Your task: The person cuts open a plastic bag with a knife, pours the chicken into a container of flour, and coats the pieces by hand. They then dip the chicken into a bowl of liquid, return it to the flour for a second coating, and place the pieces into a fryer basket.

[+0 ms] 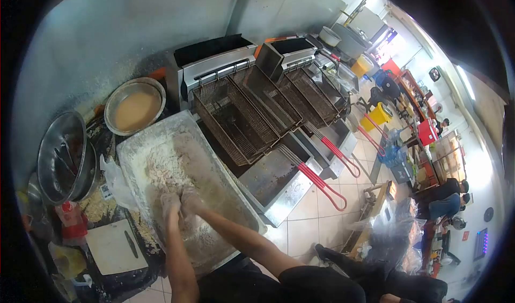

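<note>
Both of my hands are down in a large rectangular tub (pixel 237 215) of white flour (pixel 166 155), coated with it up to the wrists. My left hand (pixel 170 202) and my right hand (pixel 190 200) sit close together, side by side. Just beyond the fingertips is a lumpy, flour-covered mass (pixel 165 177), perhaps coated food pieces; its kind does not show. The fingers blend into the flour, so their grip is hidden. Behind the tub stands a metal bowl of tan liquid (pixel 137 110).
Fryer baskets (pixel 230 118) with red handles (pixel 322 184) rest over fryers right of the tub. At left are steel bowls (pixel 63 155), a cutting board (pixel 110 246) with a knife (pixel 131 244), and a plastic bag (pixel 115 182). People (pixel 445 206) stand far right.
</note>
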{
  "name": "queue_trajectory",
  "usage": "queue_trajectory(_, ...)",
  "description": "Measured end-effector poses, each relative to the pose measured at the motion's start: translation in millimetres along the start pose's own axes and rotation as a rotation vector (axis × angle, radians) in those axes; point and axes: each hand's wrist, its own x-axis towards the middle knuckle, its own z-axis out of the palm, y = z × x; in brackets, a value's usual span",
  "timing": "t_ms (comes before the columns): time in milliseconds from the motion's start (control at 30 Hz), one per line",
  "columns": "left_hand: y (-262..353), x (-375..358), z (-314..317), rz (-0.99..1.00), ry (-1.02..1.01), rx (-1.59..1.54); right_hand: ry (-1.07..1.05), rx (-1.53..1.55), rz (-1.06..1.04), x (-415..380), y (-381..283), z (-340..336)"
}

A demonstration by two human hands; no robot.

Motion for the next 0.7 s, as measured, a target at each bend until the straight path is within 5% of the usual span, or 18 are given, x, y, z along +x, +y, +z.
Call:
queue_trajectory(33, 43, -30, -16, -0.529, -0.097, -0.340, 0.051, 0.224, -0.024, -1, 2, -5)
queue_trajectory(67, -4, 5, -10, -0.035, -0.014, -0.133, 0.096, 0.446, -0.060, -1, 4, -11)
queue_trajectory(133, -59, 72, -11, 0.464, 0.061, 0.080, 0.060, 0.873, -0.115, -4, 2, -59)
queue_trajectory(167, -48, 64, -15, 0.511, 0.135, 0.142, 0.035, 1.082, -0.139, -6, 1, -83)
queue_trajectory(233, 6, 3, -29, 0.440, 0.223, 0.201, 0.166, 0.846, -0.018, -4, -13, -103)
queue_trajectory(300, 50, -43, -41, 0.400, 0.243, 0.244, 0.049, 0.785, 0.046, 5, -5, -113)
queue_trajectory(333, 41, 2, -55, 0.548, -0.019, 0.511, -0.063, 0.721, 0.111, 10, -2, -116)
queue_trajectory(367, 65, -31, -56, 0.551, -0.012, 0.512, -0.061, 0.723, 0.104, 15, 1, -113)
queue_trajectory(433, 116, -108, -54, 0.271, 0.171, 0.677, 0.043, 0.140, 0.043, 25, 5, -107)
queue_trajectory(567, 57, 21, -27, 0.568, 0.383, 0.932, 0.030, -0.024, 0.047, 34, -20, -91)
queue_trajectory(633, 62, 2, -25, 0.409, 0.367, 0.698, -0.001, -0.130, 0.065, 40, -35, -77)
queue_trajectory(700, 25, 65, -40, 0.454, 0.305, 0.792, -0.092, 0.107, 0.172, 63, -11, -41)
